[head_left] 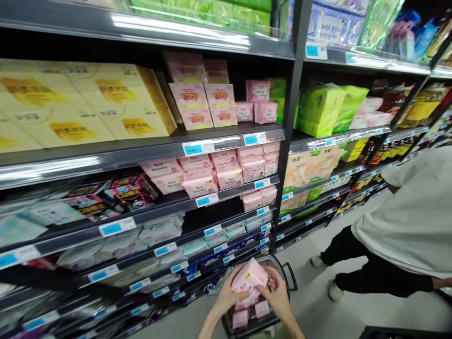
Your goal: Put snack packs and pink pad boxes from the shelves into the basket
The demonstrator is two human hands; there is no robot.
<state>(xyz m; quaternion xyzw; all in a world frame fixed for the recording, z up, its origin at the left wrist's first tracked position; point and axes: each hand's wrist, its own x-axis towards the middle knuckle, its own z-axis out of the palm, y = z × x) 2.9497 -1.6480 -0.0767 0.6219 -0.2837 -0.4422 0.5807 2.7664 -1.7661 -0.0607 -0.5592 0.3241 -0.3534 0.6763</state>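
Observation:
Between my two hands is a pink pack (250, 278) with a white and pink printed front, held tilted above a dark basket (284, 266). My left hand (229, 287) grips its left side, thumb across the front. On the other side, my right hand (275, 289) has its thumb against the lower right of the pack. Smaller pink packs (262, 309) lie in the basket under my hands. My forearms and the held pack hide part of the basket's inside.
Dark shelves (240, 183) with blue-and-white price tags run along the left and ahead. They bear pink packs (199, 181), yellow cartons (88, 103) and green packs (319, 108). At right, a person in a pale shirt (406, 221) stands in the aisle.

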